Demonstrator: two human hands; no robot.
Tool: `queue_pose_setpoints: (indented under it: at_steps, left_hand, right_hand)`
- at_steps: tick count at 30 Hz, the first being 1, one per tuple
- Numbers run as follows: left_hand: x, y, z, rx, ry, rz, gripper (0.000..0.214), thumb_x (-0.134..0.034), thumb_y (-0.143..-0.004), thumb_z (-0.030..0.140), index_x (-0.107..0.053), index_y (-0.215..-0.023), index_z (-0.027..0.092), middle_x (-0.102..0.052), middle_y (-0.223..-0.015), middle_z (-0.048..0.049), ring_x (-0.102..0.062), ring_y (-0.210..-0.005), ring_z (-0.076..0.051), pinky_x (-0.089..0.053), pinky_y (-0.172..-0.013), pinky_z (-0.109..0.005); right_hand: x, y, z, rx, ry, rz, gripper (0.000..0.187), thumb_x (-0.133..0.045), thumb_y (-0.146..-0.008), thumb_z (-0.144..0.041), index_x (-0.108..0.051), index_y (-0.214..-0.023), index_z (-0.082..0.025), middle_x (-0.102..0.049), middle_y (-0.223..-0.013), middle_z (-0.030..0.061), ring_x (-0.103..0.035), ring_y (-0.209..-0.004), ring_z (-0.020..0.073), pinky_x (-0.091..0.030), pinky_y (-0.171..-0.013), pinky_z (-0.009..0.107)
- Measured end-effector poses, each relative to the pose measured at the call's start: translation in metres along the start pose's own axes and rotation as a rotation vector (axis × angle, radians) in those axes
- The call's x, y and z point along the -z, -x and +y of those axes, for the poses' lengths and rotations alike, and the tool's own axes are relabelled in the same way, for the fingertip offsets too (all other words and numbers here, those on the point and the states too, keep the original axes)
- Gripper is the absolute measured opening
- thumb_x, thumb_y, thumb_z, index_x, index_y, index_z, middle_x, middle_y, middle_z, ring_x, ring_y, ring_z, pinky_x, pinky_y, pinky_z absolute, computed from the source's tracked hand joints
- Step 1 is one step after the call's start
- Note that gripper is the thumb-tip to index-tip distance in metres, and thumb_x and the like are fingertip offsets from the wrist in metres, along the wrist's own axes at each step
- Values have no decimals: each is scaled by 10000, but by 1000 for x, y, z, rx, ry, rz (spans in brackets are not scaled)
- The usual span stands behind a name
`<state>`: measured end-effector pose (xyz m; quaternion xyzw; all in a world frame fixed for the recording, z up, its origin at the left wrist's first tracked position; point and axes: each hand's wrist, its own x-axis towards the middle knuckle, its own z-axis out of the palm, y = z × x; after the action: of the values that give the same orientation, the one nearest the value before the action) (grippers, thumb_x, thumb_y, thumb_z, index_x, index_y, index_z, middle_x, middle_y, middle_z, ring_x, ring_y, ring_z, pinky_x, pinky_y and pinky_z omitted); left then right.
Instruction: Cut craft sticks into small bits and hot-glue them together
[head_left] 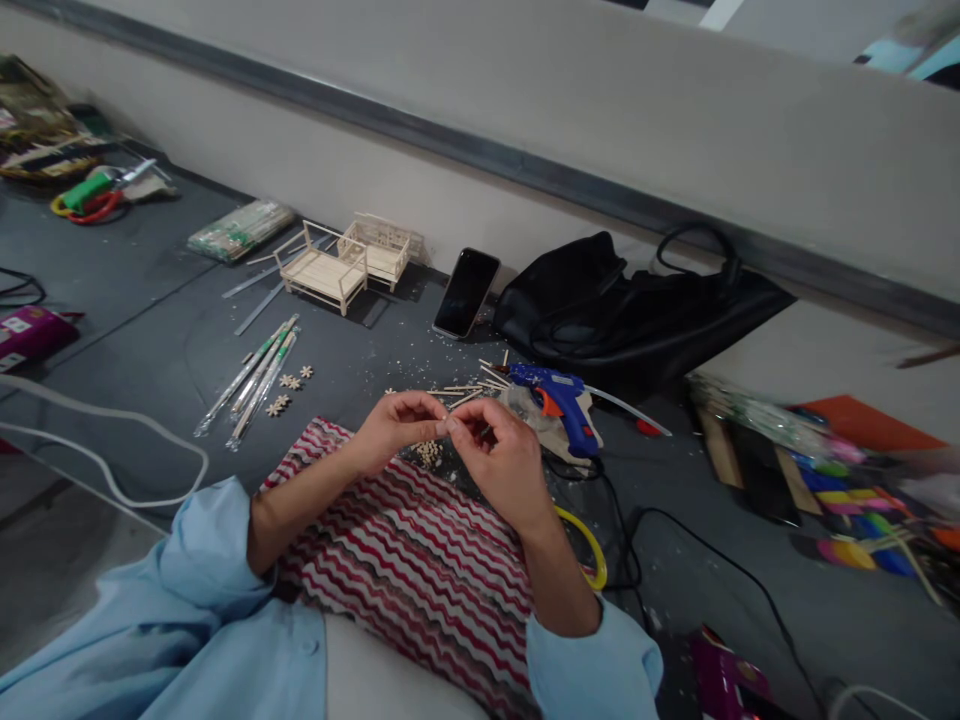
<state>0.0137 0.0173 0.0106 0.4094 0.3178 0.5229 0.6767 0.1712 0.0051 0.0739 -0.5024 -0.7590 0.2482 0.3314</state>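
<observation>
My left hand (pixel 396 432) and my right hand (pixel 501 458) meet fingertip to fingertip above the near edge of the table. Both are closed in a pinch; whatever sits between the fingers is too small to make out. Just below them lies a little heap of small wooden pieces (pixel 427 454), partly hidden. Thin wooden sticks (pixel 491 378) are scattered behind the right hand. Beside that hand a blue glue gun (pixel 559 392) with an orange trigger rests on its side, a glue stick poking from its back. A striped red and white cloth (pixel 420 550) spreads under my forearms.
Miniature wooden furniture (pixel 326 275) stands at the back, near a phone (pixel 466 292) and a black bag (pixel 600 310). Wrapped sticks (pixel 259 380) and flower-shaped wooden pieces (pixel 291 382) lie left. Black cable (pixel 720 545) runs along the right; yellow-handled scissors (pixel 589 545) are partly hidden.
</observation>
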Motion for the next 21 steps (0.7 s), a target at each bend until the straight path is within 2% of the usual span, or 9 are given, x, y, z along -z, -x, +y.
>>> queue_pose_setpoints:
  at_steps: [9,12,15,17,21]
  left_hand:
    - [3,-2,-4,-16,31,23,197,-839,-647,259,-720,-759,151,-678,-737,-6,-587,-702,-99,-466,-722,-231]
    - [6,-5,0,-32,32,69,204,-842,-636,268,-724,-758,155,-690,-747,-10,-600,-711,-107,-471,-732,-237]
    - [9,-7,7,-61,37,136,202,-847,-618,261,-722,-740,160,-695,-735,-7,-608,-699,-109,-473,-731,-237]
    - [11,-8,11,-82,49,178,193,-845,-616,251,-724,-738,164,-695,-724,-5,-612,-698,-108,-471,-728,-231]
    - [12,-10,14,-93,96,220,164,-830,-629,234,-729,-740,166,-694,-696,1,-601,-668,-92,-459,-702,-214]
  right_hand:
    - [0,0,-1,-6,-21,24,106,-591,-865,-311,-620,-824,-217,-667,-785,7,-581,-672,136,-447,-626,251]
    - [2,0,-3,-19,-39,72,119,-599,-868,-329,-629,-875,-215,-663,-770,-3,-575,-661,129,-440,-615,241]
    - [1,0,0,-21,-25,91,121,-585,-877,-322,-629,-848,-213,-660,-757,-10,-566,-654,124,-430,-624,235]
    - [-2,-1,5,-29,0,51,112,-572,-877,-300,-623,-825,-215,-662,-760,-9,-566,-658,126,-427,-638,238]
    - [-13,-5,20,-106,158,-115,82,-556,-866,-238,-627,-829,-218,-673,-785,2,-586,-698,141,-402,-654,249]
